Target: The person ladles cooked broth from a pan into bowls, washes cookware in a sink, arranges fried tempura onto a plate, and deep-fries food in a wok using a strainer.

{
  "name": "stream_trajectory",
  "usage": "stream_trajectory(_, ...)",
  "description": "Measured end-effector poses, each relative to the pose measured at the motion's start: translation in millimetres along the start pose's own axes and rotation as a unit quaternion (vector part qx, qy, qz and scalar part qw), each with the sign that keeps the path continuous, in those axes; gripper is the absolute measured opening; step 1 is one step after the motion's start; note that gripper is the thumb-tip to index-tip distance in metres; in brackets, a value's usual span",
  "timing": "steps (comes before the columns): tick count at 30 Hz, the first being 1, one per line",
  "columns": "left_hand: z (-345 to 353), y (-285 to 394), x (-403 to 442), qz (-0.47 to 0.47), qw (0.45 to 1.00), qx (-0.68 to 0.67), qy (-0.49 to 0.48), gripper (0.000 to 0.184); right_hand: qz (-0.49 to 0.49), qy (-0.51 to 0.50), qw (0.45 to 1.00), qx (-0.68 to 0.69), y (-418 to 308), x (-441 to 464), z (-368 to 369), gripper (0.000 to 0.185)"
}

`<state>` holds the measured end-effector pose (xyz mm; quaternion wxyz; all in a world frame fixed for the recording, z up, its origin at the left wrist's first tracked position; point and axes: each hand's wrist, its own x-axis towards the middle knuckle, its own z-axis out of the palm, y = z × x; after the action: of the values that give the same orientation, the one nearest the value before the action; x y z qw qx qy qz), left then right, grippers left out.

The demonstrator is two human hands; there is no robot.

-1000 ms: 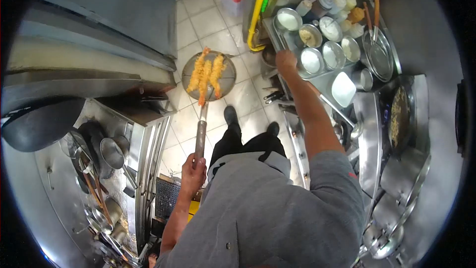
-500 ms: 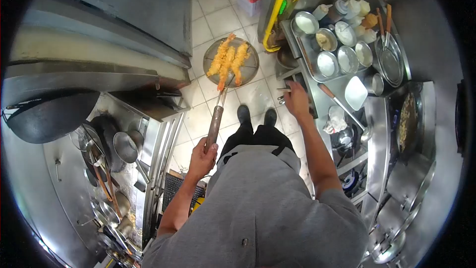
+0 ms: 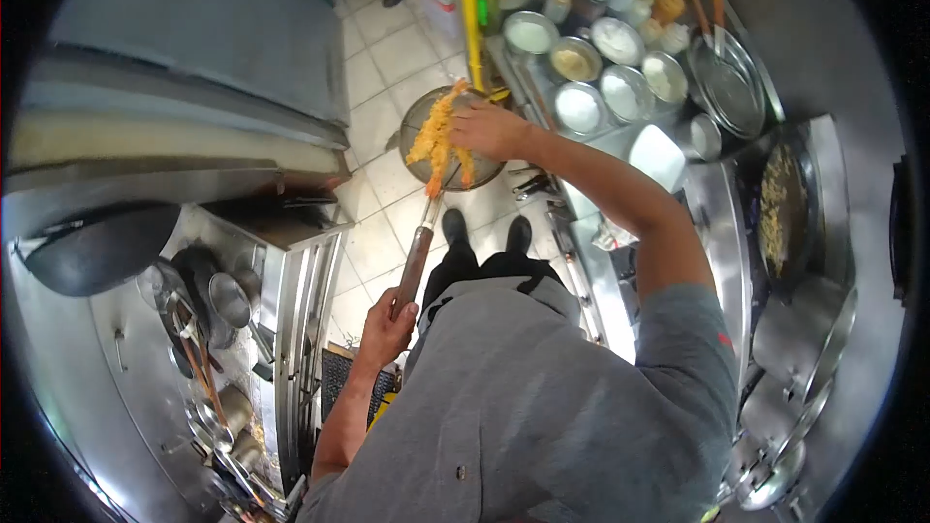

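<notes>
Several tempura prawns [image 3: 430, 138] lie on a skimmer [image 3: 416, 116], upper centre; the left hand [image 3: 387, 328] clamps its brown handle [image 3: 414, 271]. The right hand [image 3: 490, 130] seems to be handling prawns (finger closure hidden), which calls for a light touch.

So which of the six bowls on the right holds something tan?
The middle bowl of the far row of three: its contents look tan, while the other five bowls hold white or off-white contents.
</notes>
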<state>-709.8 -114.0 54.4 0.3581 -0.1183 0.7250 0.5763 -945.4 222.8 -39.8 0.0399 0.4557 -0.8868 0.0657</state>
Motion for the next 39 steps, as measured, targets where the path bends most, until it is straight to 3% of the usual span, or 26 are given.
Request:
stream_trajectory(5, 51, 0, -5, -0.017, 1.0, -0.003, 0.0, 0.03, 0.007, 0.017, 0.998, -0.052, 0, -55, 8, 0.025)
stream_trajectory(8, 75, 0, -1, 0.004, 1.0, -0.02, -0.001, 0.027, 0.022, 0.079, 0.996, -0.018, 0, -89, -9, 0.023)
stream_trajectory(10, 87, 12, 1, 0.003, 1.0, 0.009, -0.008, 0.026, 0.093, 0.192, 0.977, 0.015, 3, -111, -18, 0.025)
stream_trajectory(11, 94, 20, 2, 0.004, 0.999, 0.033, -0.011, 0.024, 0.096, 0.193, 0.976, 0.014, 5, -123, -27, 0.025)
stream_trajectory(13, 107, 35, 6, 0.0, 1.0, 0.03, -0.009, 0.024, 0.263, 0.261, 0.924, 0.099, 13, -157, -50, 0.029)
stream_trajectory(15, 114, 33, 12, 0.015, 0.999, 0.032, -0.008, 0.022, 0.423, 0.28, 0.857, 0.091, 16, -207, -67, 0.034)
stream_trajectory(18, 125, 42, 13, 0.012, 1.0, 0.023, -0.015, 0.022, 0.616, 0.31, 0.716, 0.11, 32, -296, -22, 0.038)
stream_trajectory(20, 130, 46, 14, 0.019, 0.999, 0.047, -0.004, 0.022, 0.761, 0.186, 0.599, 0.165, 42, -345, 8, 0.044)
stream_trajectory(21, 132, 47, 14, 0.025, 0.997, 0.069, 0.005, 0.022, 0.789, 0.123, 0.584, 0.146, 51, -368, 35, 0.052)
stream_trajectory(24, 130, 42, 16, -0.002, 1.0, -0.01, 0.001, 0.024, 0.808, 0.055, 0.58, 0.095, 55, -387, 86, 0.062)
stream_trajectory(25, 133, 52, 12, -0.037, 0.999, 0.003, 0.005, 0.026, 0.799, 0.064, 0.589, 0.101, 53, -388, 92, 0.059)
stream_trajectory(29, 128, 33, 15, -0.023, 0.999, 0.012, 0.026, 0.028, 0.78, 0.122, 0.613, 0.024, 38, -364, 76, 0.048)
stream_trajectory(31, 134, 47, 9, -0.04, 0.999, 0.007, 0.027, 0.029, 0.65, 0.357, 0.667, -0.072, 23, -306, 36, 0.034)
stream_trajectory(32, 133, 39, 10, -0.031, 0.999, 0.007, 0.028, 0.029, 0.614, 0.36, 0.702, 0.007, 18, -273, 24, 0.025)
stream_trajectory(33, 131, 40, 10, -0.04, 0.999, 0.025, 0.013, 0.032, 0.597, 0.318, 0.715, 0.177, 2, -235, 1, 0.025)
stream_trajectory(35, 132, 36, 13, -0.03, 0.998, 0.046, 0.02, 0.033, 0.551, 0.212, 0.749, 0.3, -12, -168, -13, 0.037)
stream_trajectory(37, 135, 37, 14, -0.017, 0.997, 0.064, 0.026, 0.034, 0.566, 0.118, 0.767, 0.278, -17, -120, -11, 0.055)
stream_trajectory(39, 136, 43, 13, -0.021, 0.993, 0.11, 0.027, 0.037, 0.579, 0.093, 0.759, 0.282, -12, -101, -1, 0.063)
